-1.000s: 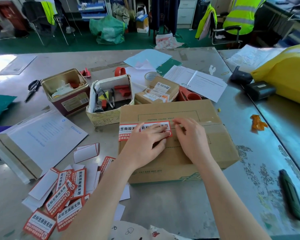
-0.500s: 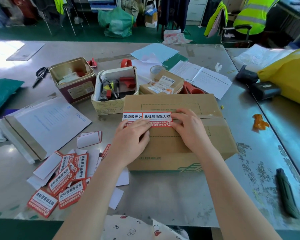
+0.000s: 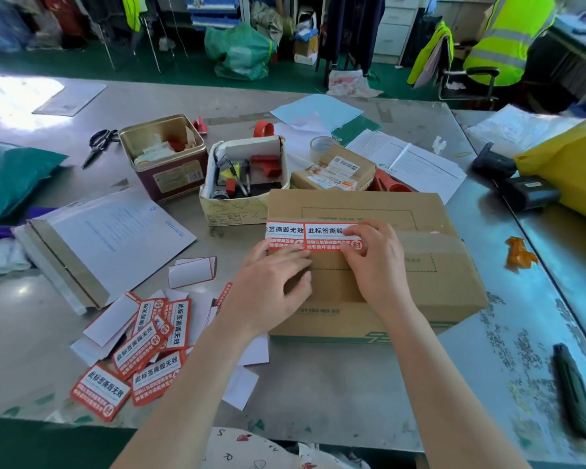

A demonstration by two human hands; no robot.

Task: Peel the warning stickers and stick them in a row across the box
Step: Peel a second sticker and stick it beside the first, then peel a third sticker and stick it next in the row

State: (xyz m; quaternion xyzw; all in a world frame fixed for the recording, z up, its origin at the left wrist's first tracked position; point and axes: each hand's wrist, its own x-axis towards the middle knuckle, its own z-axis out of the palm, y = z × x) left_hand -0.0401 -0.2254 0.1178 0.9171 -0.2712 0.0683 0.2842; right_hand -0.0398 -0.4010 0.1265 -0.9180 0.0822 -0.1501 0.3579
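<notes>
A brown cardboard box (image 3: pixel 420 265) lies flat on the metal table. Two red-and-white warning stickers sit side by side on its top near the left edge: the first sticker (image 3: pixel 283 231) and the second sticker (image 3: pixel 325 235). My left hand (image 3: pixel 271 289) rests on the box with straight fingers touching the lower edge of the stickers. My right hand (image 3: pixel 374 262) presses its fingers on the right end of the second sticker. A pile of unpeeled stickers (image 3: pixel 139 353) and white backing papers (image 3: pixel 192 272) lies on the table to the left.
Behind the box stand an open carton of pens and tools (image 3: pixel 244 184), a metal tin (image 3: pixel 164 157), small parcels (image 3: pixel 339 170) and a tape roll (image 3: pixel 320 145). Scissors (image 3: pixel 99 143), a white envelope (image 3: pixel 109 242), papers, a yellow bag (image 3: pixel 575 167) and a dark knife (image 3: pixel 575 394) lie around.
My left hand slid back towards me off the stickers' faces. My right hand moved left onto the right end of the second sticker. The camera shifted slightly.
</notes>
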